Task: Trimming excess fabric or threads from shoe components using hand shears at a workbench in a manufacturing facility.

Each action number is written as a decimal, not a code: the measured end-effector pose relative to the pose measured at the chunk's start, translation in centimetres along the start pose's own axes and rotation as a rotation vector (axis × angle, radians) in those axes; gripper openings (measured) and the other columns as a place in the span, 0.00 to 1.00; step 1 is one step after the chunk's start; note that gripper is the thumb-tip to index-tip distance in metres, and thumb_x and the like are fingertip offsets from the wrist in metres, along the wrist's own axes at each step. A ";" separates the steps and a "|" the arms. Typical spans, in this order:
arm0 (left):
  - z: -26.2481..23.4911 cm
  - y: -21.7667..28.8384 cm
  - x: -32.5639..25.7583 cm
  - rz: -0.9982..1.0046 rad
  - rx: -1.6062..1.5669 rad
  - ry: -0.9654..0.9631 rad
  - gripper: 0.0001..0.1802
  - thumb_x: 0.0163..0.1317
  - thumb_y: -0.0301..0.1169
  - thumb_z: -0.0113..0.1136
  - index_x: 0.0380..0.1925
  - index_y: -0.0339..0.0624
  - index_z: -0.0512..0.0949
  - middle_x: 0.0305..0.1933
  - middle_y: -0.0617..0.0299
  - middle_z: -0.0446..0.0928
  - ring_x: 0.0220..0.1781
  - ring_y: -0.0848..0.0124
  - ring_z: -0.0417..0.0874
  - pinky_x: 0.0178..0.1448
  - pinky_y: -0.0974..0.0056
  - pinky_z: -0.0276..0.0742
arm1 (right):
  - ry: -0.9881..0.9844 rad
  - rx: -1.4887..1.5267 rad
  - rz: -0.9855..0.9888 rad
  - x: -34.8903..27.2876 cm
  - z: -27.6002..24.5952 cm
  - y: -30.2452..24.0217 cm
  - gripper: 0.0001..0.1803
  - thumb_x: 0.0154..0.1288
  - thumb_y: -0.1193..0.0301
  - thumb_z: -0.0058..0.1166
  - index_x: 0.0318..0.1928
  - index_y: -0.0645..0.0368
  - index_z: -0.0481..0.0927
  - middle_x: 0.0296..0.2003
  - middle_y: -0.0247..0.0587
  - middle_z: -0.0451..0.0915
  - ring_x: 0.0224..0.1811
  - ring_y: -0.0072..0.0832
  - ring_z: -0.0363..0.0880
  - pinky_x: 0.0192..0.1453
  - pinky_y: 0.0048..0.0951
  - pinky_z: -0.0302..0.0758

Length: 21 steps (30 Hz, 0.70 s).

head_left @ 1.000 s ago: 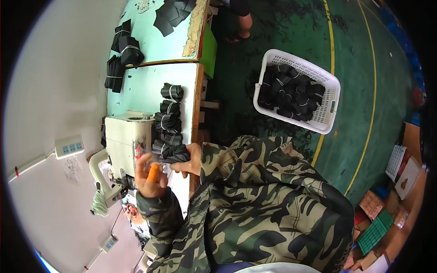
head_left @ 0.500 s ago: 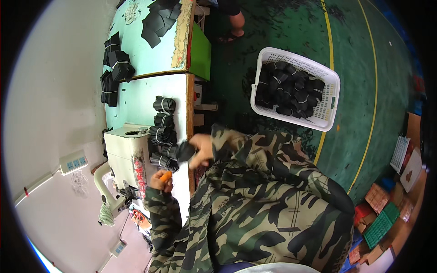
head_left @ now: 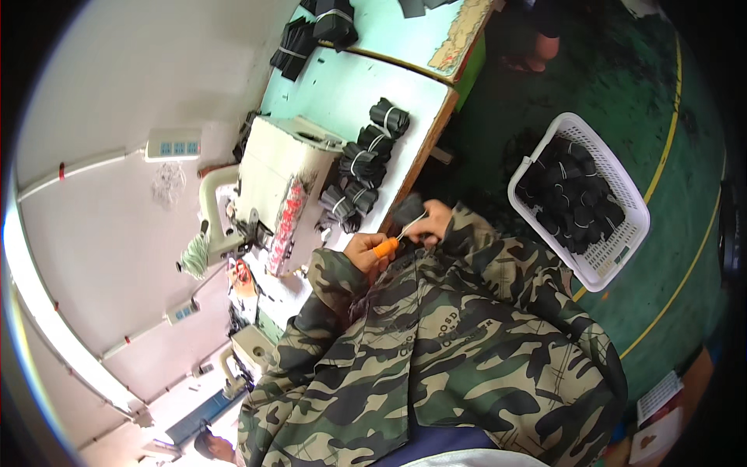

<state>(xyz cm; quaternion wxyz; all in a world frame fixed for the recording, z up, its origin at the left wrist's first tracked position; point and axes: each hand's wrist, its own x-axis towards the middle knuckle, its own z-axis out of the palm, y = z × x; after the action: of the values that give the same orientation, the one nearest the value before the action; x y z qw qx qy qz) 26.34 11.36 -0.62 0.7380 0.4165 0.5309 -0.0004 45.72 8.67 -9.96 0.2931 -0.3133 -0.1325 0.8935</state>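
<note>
My left hand is closed around a small orange-handled tool in front of my jacket. Just to its right, my right hand grips a dark bundle of black pieces, which is slightly blurred. A thin pale strand runs between the bundle and the tool's end; whether it is a stretched band or part of the tool I cannot tell. Beyond my hands, several black bundles tied with white bands lie along the edge of the pale green table.
A white plastic basket filled with banded black bundles stands on the green floor to the right. A cream sewing machine is on the table at left. More black bundles lie farther back. A person's leg shows at the far right.
My view has turned, so the table and basket appear shifted right. My hands have come together, bringing the orange-handled tool up to the black bundle, which is now off the table edge.
</note>
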 end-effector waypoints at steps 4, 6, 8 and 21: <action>-5.9 -4.5 -0.3 -0.235 -0.431 0.094 0.10 0.59 0.31 0.54 0.20 0.41 0.71 0.10 0.67 0.63 0.05 0.78 0.55 0.09 0.71 0.45 | -0.150 -0.094 -0.103 -1.2 0.8 -3.8 0.07 0.49 0.75 0.57 0.29 0.64 0.74 0.20 0.35 0.74 0.13 0.15 0.64 0.16 0.18 0.58; -5.4 -4.2 1.0 -0.178 -0.125 0.181 0.10 0.58 0.31 0.54 0.20 0.41 0.72 0.11 0.65 0.65 0.07 0.77 0.60 0.11 0.71 0.52 | -0.219 -0.607 -0.082 -1.0 2.6 -4.8 0.13 0.47 0.70 0.59 0.33 0.64 0.76 0.24 0.40 0.78 0.19 0.22 0.73 0.23 0.23 0.68; -4.0 -4.3 2.7 0.148 0.532 0.365 0.12 0.48 0.36 0.64 0.22 0.39 0.74 0.15 0.62 0.71 0.16 0.74 0.72 0.20 0.67 0.65 | -0.343 -1.130 -0.161 1.8 3.5 -1.3 0.18 0.43 0.65 0.59 0.35 0.63 0.77 0.26 0.45 0.79 0.25 0.32 0.78 0.31 0.28 0.73; -1.9 -1.6 1.8 0.154 0.267 0.347 0.08 0.49 0.29 0.61 0.17 0.37 0.76 0.13 0.63 0.70 0.14 0.72 0.71 0.20 0.67 0.66 | -0.255 -1.722 0.093 -0.7 9.0 -5.9 0.17 0.46 0.61 0.55 0.35 0.60 0.78 0.28 0.50 0.79 0.36 0.41 0.78 0.40 0.38 0.73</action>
<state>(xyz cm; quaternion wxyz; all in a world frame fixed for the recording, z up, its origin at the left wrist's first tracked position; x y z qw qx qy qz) 24.91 12.26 -3.16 0.5720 0.5436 0.6116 0.0575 43.03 12.50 -0.25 -0.0995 -0.3287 -0.7809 0.5217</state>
